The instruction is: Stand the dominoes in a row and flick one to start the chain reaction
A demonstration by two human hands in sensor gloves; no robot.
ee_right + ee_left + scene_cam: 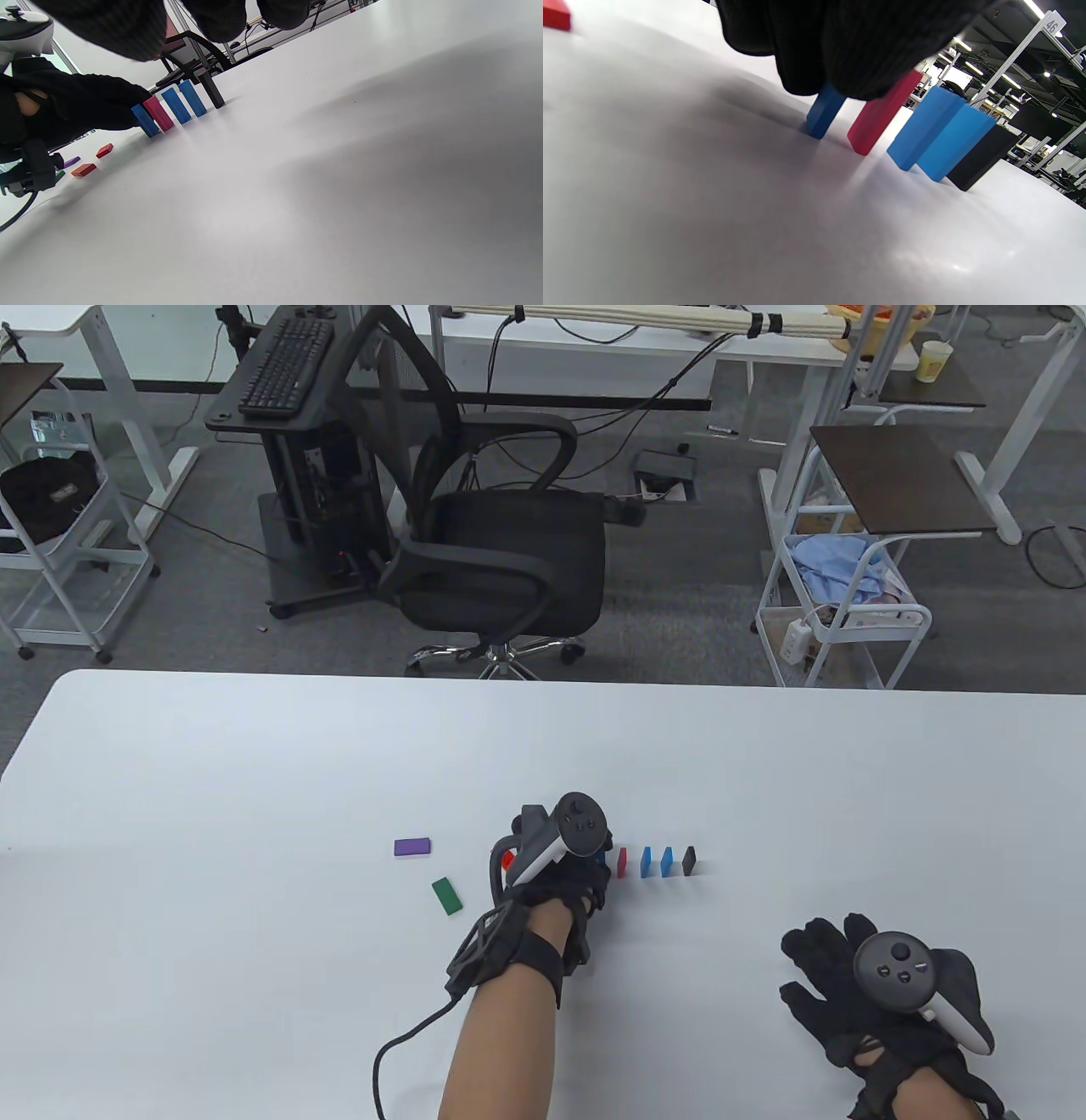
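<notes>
dominoes (pixel 667 860) stand in a short row on the counter (pixel 254 780); left hand (pixel 560 882) pinches the dark blue domino (pixel 824 111) at the row's end to set it upright, right hand (pixel 857 976) rests flat, holding nothing.

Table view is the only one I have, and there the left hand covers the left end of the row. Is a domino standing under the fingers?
Observer: Yes. The left wrist view shows a dark blue domino standing upright beside the red domino, and the left hand holds its top.
Operator: I also see a bit of red behind the tracker. What is that?
Observer: The right wrist view shows two flat red dominoes lying on the table near that hand, not yet in the row.
</notes>
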